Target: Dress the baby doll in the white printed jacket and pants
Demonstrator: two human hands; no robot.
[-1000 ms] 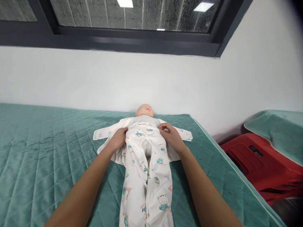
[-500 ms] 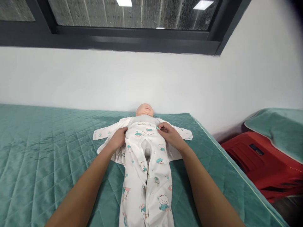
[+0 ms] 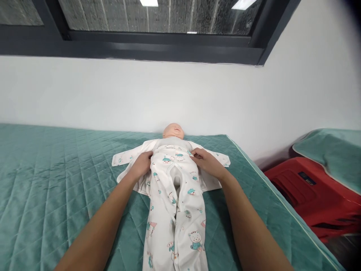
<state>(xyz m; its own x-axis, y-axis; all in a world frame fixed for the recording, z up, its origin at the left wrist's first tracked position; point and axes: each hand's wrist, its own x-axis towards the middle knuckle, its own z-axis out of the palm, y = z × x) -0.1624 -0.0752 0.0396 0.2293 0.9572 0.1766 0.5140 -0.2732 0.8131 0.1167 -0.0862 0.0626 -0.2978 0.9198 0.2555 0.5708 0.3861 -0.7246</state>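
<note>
A baby doll [image 3: 173, 130] lies on its back, head toward the wall. White printed baby pants [image 3: 160, 210] cover its legs and reach up over its waist, with a split at the crotch. Beneath and around the torso spreads a white baby shirt [image 3: 126, 156], its sleeves stretched out to both sides. At the left edge of the waistband, my left hand [image 3: 143, 164] is closed on the pants, fingertips partly hidden. My right hand [image 3: 207, 162] pinches the pants at the right side of the waist.
Green quilted bedding [image 3: 70, 188] lies under the doll, its piped edge running down the right. A pale wall [image 3: 113, 94] with a dark window frame [image 3: 158, 49] stands behind. Right of the bed is a red plastic chair [image 3: 307, 192] with green cloth [image 3: 332, 150] over it.
My right hand has shifted slightly, its fingers now lying closer against the waistband. My left hand stays on the pants. The view has moved very little.
</note>
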